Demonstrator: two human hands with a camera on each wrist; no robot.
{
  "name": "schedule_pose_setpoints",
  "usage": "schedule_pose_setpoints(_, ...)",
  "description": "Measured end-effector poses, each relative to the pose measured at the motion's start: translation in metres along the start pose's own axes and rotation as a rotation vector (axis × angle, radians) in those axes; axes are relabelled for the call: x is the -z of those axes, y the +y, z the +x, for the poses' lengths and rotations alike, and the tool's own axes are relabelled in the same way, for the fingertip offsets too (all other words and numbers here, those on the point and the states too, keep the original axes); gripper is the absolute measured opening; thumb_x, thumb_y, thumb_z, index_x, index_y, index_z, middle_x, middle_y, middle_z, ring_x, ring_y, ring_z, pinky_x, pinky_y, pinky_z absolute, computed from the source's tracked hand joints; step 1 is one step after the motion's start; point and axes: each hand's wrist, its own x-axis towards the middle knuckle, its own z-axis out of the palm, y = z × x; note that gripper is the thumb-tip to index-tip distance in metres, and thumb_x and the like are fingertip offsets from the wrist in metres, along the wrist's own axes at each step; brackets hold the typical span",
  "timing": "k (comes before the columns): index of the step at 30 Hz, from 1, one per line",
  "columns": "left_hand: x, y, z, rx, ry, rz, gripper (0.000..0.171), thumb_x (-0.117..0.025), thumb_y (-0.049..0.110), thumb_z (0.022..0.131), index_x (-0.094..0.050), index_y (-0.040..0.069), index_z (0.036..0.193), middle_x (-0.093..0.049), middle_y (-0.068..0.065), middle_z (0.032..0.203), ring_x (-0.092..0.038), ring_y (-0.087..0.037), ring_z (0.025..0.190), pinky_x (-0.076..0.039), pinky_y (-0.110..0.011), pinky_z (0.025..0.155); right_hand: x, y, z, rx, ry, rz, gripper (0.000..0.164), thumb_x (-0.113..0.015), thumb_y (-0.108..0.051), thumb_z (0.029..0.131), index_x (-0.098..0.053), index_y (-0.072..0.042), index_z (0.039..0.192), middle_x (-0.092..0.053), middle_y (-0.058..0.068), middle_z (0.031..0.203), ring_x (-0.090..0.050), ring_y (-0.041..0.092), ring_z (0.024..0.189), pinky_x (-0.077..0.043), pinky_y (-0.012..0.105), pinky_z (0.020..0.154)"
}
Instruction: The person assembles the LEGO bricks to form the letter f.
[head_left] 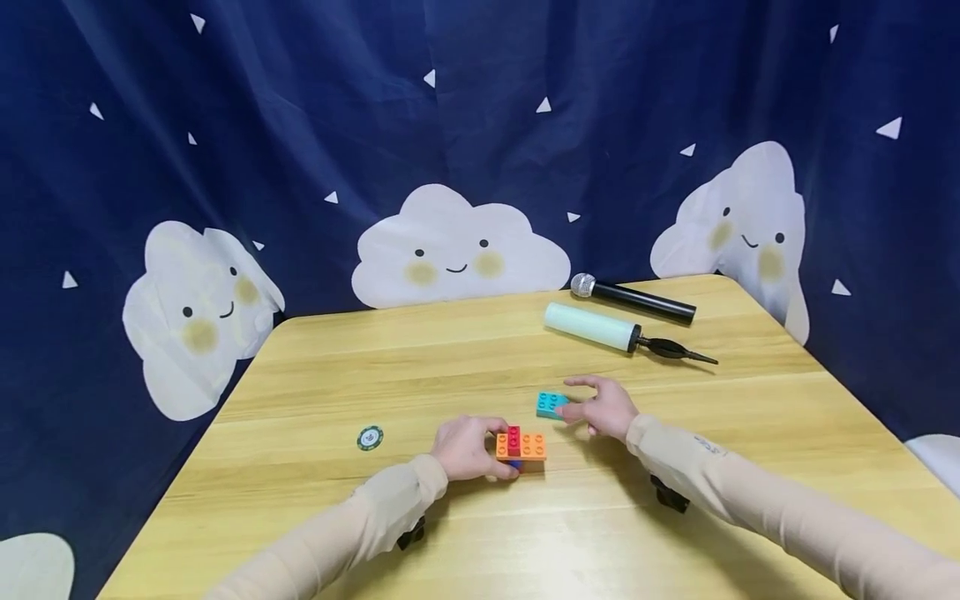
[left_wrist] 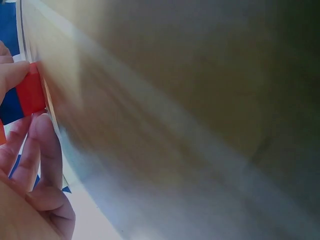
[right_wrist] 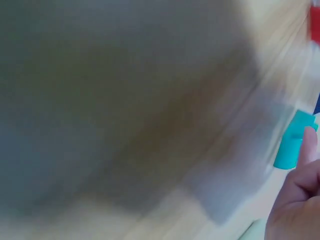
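Observation:
My left hand (head_left: 467,448) grips a small stack of toy building bricks by its left side. On top of the stack is a flat orange brick (head_left: 534,447) with a narrow red brick (head_left: 513,440) across it, and blue shows beneath. In the left wrist view the thumb lies against the blue and red bricks (left_wrist: 33,90) under the orange one. To the right, my right hand (head_left: 609,407) reaches a teal brick (head_left: 551,404) lying on the table. Its thumb touches the brick's right side, while the index finger stretches out behind it, apart from the brick.
A round green-and-white chip (head_left: 370,437) lies on the wooden table (head_left: 360,358), left of the left hand. Toward the back right are a pale green hand pump (head_left: 592,325) with a black nozzle and a black microphone (head_left: 641,300). A dark blue curtain (head_left: 480,100) hangs behind.

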Motion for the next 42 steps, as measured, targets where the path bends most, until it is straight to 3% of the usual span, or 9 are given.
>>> schedule_pose_setpoints(7, -0.007, 0.002, 0.001, 0.001, -0.003, 0.006, 0.058, -0.084, 0.05, 0.059, -0.068, 0.027, 0.109, -0.071, 0.008, 0.106, -0.061, -0.014, 0.088, -0.039, -0.033, 0.075, -0.004, 0.005, 0.009, -0.053, 0.008, -0.073, 0.069, -0.08, -0.019, 0.075, -0.05, -0.002, 0.135, -0.074, 0.012, 0.082, -0.063, 0.012, 0.056, -0.041, 0.021, 0.045)
schedule_pose_setpoints(14, -0.006, 0.004, 0.001, 0.015, -0.007, -0.015, 0.054, -0.084, 0.05, 0.059, -0.069, 0.029, 0.106, -0.071, 0.01, 0.106, -0.06, -0.014, 0.089, -0.039, -0.035, 0.076, -0.006, 0.009, 0.016, -0.052, 0.034, -0.129, 0.064, -0.081, -0.018, 0.073, -0.056, -0.001, 0.13, -0.073, 0.008, 0.077, -0.057, 0.01, 0.051, -0.046, 0.022, 0.049)
schedule_pose_setpoints(20, -0.007, 0.003, 0.002, 0.018, -0.015, -0.023, 0.05, -0.085, 0.05, 0.059, -0.069, 0.031, 0.102, -0.071, 0.012, 0.106, -0.059, -0.013, 0.089, -0.039, -0.035, 0.077, -0.007, 0.008, 0.019, -0.059, 0.029, -0.143, 0.061, -0.08, -0.017, 0.075, -0.057, 0.002, 0.128, -0.073, 0.008, 0.075, -0.06, 0.011, 0.054, -0.048, 0.023, 0.05)
schedule_pose_setpoints(23, -0.006, 0.002, 0.002, 0.013, -0.018, -0.025, 0.049, -0.085, 0.051, 0.058, -0.069, 0.032, 0.1, -0.071, 0.012, 0.105, -0.059, -0.012, 0.088, -0.038, -0.034, 0.076, -0.005, 0.004, 0.018, -0.029, -0.004, -0.148, 0.062, -0.079, -0.018, 0.076, -0.055, 0.004, 0.128, -0.072, 0.008, 0.073, -0.058, 0.009, 0.051, -0.046, 0.022, 0.048)
schedule_pose_setpoints(29, -0.003, 0.003, 0.001, 0.003, -0.022, -0.027, 0.043, -0.085, 0.05, 0.058, -0.068, 0.032, 0.093, -0.071, 0.014, 0.099, -0.055, -0.007, 0.08, -0.037, -0.032, 0.071, 0.001, -0.022, 0.007, 0.107, -0.082, -0.152, 0.06, -0.077, -0.023, 0.078, -0.056, 0.004, 0.127, -0.071, 0.014, 0.072, -0.036, 0.006, 0.038, -0.035, 0.02, 0.041)
schedule_pose_setpoints(37, 0.003, 0.003, 0.0, -0.004, -0.021, -0.029, 0.04, -0.085, 0.049, 0.059, -0.067, 0.031, 0.09, -0.07, 0.015, 0.093, -0.056, -0.006, 0.077, -0.038, -0.031, 0.069, -0.01, -0.05, -0.023, 0.229, -0.253, -0.21, 0.045, -0.078, -0.019, 0.076, -0.063, 0.001, 0.113, -0.068, 0.005, 0.06, -0.037, 0.007, 0.034, -0.033, 0.02, 0.037)
schedule_pose_setpoints(42, 0.005, 0.003, -0.001, 0.007, -0.021, -0.035, 0.04, -0.085, 0.048, 0.059, -0.069, 0.031, 0.092, -0.07, 0.015, 0.093, -0.055, -0.006, 0.079, -0.037, -0.032, 0.071, -0.017, -0.05, -0.029, 0.252, -0.278, -0.233, 0.037, -0.078, -0.015, 0.074, -0.063, -0.001, 0.105, -0.065, 0.004, 0.057, -0.037, 0.007, 0.033, -0.033, 0.02, 0.037)
